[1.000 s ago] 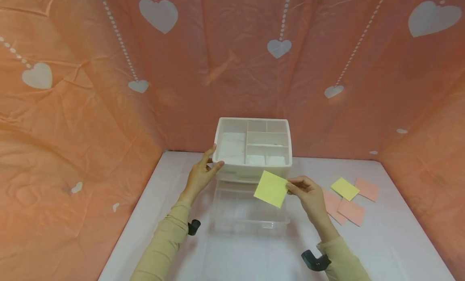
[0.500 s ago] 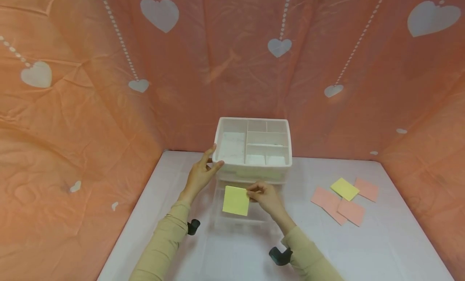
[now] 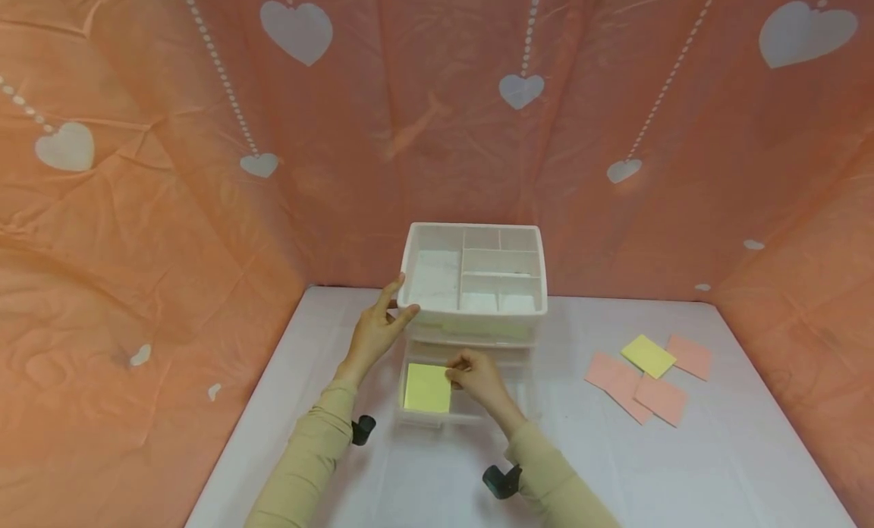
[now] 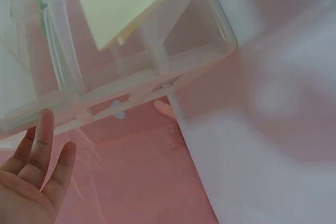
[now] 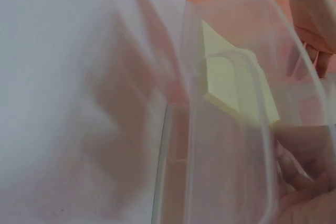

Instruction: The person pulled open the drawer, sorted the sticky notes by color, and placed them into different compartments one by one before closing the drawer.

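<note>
1. Your head camera looks forward and down from above the table [image 3: 717, 452], taking in both arms, the white organizer [image 3: 473, 274] and the pink backdrop.
2. Your left wrist camera sits very close, low beside the organizer, looking up along its underside.
3. Your right wrist camera is pressed near the clear drawer [image 5: 226, 129], looking through its wall.
4. All three views share the yellow note [image 3: 427, 387] in the drawer.

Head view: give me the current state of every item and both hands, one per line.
Clear drawer: pulled open.
Yellow note: inside the drawer, at its left, pinched.
White organizer: upright on table, top compartments look empty.
Left hand: fingers straight, touching the organizer's left corner.
Right hand: pinching the note's right edge.
Loose notes: one yellow, several pink, lying flat on the table.
</note>
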Available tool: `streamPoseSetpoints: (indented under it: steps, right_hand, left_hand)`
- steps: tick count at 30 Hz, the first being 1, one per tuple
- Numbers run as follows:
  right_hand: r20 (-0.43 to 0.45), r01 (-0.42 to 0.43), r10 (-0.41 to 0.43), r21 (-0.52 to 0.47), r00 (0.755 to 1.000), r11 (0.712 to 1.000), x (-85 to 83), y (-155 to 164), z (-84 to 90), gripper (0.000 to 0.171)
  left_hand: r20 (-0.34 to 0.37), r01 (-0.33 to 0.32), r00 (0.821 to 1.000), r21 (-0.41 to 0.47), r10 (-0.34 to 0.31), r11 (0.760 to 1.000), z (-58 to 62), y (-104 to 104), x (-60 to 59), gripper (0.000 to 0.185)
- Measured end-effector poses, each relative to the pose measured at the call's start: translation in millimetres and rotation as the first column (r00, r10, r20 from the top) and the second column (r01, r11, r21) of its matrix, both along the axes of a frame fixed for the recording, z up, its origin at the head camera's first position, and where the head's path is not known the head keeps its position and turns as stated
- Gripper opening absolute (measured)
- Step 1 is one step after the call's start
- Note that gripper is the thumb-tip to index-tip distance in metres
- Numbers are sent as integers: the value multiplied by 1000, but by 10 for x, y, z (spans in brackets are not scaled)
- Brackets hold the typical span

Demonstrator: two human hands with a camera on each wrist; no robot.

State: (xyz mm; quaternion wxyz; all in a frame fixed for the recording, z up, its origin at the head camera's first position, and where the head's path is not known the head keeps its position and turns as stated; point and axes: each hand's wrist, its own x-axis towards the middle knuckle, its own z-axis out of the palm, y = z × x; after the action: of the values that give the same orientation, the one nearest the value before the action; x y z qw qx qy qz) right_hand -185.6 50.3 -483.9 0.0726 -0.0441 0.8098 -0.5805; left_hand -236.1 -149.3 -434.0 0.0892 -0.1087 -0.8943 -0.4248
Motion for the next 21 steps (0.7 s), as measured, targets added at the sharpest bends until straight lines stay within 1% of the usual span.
streamPoseSetpoints:
  steps: [5,14,17,21]
  right_hand:
    - [3,0,0,36,1000,999,7,4,-23,15]
    - [27,-19,18,49,999,999,19,20,-8,24]
    - [26,-23,22,47,999,999,16,27,6,24]
    - [5,-17,17,12,1000,1000,2,48,37,21]
  left_hand:
    - [6,-1,1000,4,1,1000,-3,0,6,63]
    - [10,7,1000,8,-7,1000,-3,2,5,63]
    - [8,9,1000,6,-9,1000,-2,0,5,63]
    - [5,7,1000,5,-7,1000,0,0,4,63]
